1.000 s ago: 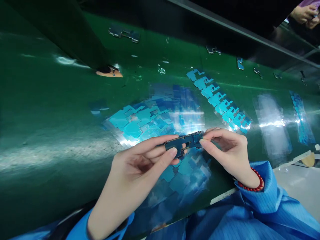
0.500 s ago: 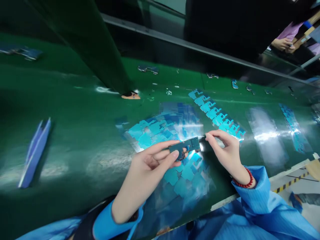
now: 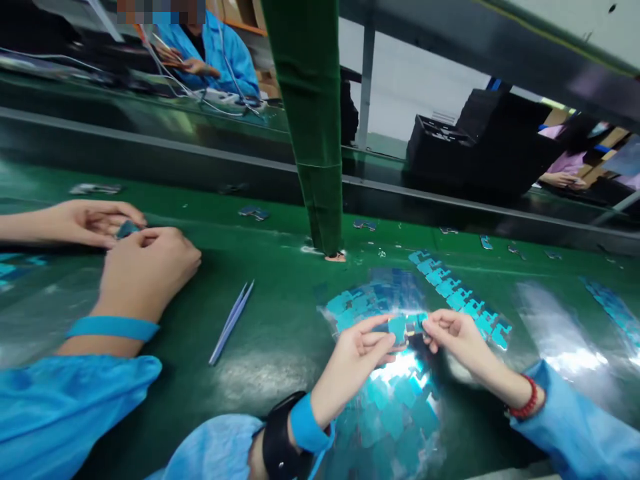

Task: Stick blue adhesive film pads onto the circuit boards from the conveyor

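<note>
A small circuit board (image 3: 399, 328) with turquoise film on its face is held over the bench. My left hand (image 3: 356, 355), black strap at the wrist, grips its left end between thumb and fingers. At the opposite end, the thumb and fingertips of my right hand (image 3: 459, 339) pinch the board's edge; a red bead bracelet circles that wrist. Whether a bit of film is also between those fingertips is hidden. Beneath both hands, overlapping clear sheets carry many turquoise film pieces (image 3: 395, 407). A strip of similar pieces (image 3: 457, 293) runs behind my right hand.
A co-worker's hands (image 3: 145, 257) handle a small part at left. Blue tweezers (image 3: 231, 325) lie between us. A green post (image 3: 320, 153) rises from the bench. Boards such as this one (image 3: 365, 225) line the back edge. A clear sheet (image 3: 555, 320) lies right.
My view has swung left and up, bringing the co-worker's hands into sight. The board now shows turquoise film on its face. My right fingertips have closed in on its right end.
</note>
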